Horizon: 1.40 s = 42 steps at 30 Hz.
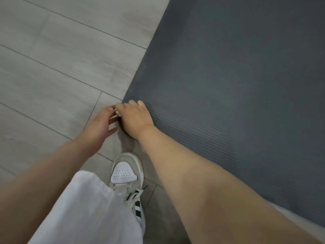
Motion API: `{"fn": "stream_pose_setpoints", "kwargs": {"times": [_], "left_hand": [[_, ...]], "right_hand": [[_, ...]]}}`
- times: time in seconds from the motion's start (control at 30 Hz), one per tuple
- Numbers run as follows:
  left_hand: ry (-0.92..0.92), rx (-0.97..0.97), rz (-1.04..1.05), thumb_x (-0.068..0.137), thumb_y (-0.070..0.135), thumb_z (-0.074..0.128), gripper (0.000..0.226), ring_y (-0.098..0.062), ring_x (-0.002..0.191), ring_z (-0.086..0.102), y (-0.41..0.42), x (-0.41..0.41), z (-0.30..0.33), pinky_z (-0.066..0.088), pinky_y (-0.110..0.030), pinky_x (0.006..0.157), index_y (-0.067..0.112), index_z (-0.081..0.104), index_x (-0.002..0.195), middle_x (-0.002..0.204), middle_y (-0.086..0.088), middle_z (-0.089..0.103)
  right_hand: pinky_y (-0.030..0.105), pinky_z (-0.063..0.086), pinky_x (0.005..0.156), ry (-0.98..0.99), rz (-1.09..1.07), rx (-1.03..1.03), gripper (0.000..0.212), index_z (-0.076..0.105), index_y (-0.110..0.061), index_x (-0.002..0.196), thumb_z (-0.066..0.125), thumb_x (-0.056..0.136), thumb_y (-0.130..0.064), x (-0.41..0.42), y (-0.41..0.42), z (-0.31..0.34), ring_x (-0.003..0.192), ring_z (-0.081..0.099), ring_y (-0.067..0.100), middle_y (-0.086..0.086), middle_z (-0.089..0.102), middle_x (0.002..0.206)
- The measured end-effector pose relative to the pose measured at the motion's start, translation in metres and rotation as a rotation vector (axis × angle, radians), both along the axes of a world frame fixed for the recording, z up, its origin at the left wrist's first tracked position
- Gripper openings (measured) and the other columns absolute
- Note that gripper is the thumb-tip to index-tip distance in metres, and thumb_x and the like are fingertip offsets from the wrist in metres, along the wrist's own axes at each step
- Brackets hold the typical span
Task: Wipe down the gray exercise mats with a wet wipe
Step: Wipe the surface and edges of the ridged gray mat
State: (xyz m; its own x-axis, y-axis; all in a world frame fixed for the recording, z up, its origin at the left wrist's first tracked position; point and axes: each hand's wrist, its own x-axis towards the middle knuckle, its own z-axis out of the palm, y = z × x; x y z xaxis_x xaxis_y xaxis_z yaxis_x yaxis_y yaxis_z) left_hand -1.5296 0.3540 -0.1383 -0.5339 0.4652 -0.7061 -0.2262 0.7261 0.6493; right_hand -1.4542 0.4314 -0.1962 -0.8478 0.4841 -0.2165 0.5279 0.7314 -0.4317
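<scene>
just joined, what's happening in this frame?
A person is bent over the near corner of a dark gray ribbed exercise mat lying on a pale wood-look floor. The right hand rests on that corner, fingers curled over the mat's edge. The left hand reaches in beside it, and a small pale scrap, possibly the wipe, shows between the two hands; who grips it is unclear. A sneaker stands on the floor just below.

Ribbed dark-gray mat (237, 76), perhaps bluish

Pale gray wood-grain plank floor (58, 55) with thin dark seams, evenly lit.
</scene>
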Motion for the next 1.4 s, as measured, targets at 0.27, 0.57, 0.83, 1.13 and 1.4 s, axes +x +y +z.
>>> {"fn": "stream_pose_setpoints", "kwargs": {"times": [0.27,0.57,0.83,1.13,1.4], "left_hand": [[0.019,-0.071,-0.128,0.107,0.027,0.027,0.029,-0.014,0.122,0.051,-0.006,0.010,-0.004,0.036,-0.036,0.112,0.031,0.055,0.112,0.116,0.014,0.058],[-0.030,-0.076,-0.002,0.106,0.026,0.031,0.043,-0.023,0.131,0.049,-0.004,0.004,0.001,0.037,-0.036,0.111,0.011,0.041,0.145,0.144,-0.007,0.049],[0.067,-0.034,-0.045,0.106,0.024,0.027,0.043,-0.017,0.129,0.047,-0.025,-0.007,0.000,0.030,-0.034,0.116,0.013,0.044,0.144,0.136,-0.003,0.053],[0.066,-0.159,-0.221,0.101,0.022,0.030,0.030,-0.014,0.116,0.050,-0.002,0.013,0.002,0.031,-0.032,0.114,0.031,0.057,0.093,0.112,0.007,0.058],[0.210,-0.222,-0.391,0.093,0.032,0.032,0.038,-0.020,0.119,0.051,0.010,0.000,-0.006,0.038,-0.043,0.108,0.021,0.058,0.117,0.124,0.000,0.058]], "right_hand": [[0.037,0.028,0.065,0.056,-0.270,0.135,0.018,0.051,-0.022,0.093,0.047,0.076,-0.020,0.262,-0.018,-0.001,0.069,0.056,0.028,-0.001,0.063,0.080],[0.037,0.043,0.060,0.098,-0.591,0.110,0.013,0.062,-0.014,0.084,0.053,0.076,-0.019,0.264,-0.029,0.001,0.063,0.060,0.034,0.008,0.064,0.071],[0.035,0.030,0.087,0.006,0.052,0.081,0.031,0.046,-0.021,0.121,0.043,0.092,-0.011,0.005,-0.025,-0.002,0.108,0.049,0.022,-0.003,0.061,0.112],[0.033,0.027,0.065,0.137,0.272,0.180,0.017,0.058,-0.018,0.089,0.064,0.073,-0.015,0.213,-0.018,-0.008,0.070,0.051,0.021,-0.004,0.062,0.085],[0.028,0.027,0.064,0.051,0.192,0.088,0.007,0.052,-0.024,0.076,0.054,0.081,-0.019,0.346,-0.015,0.001,0.063,0.045,0.015,-0.010,0.053,0.069]]}}
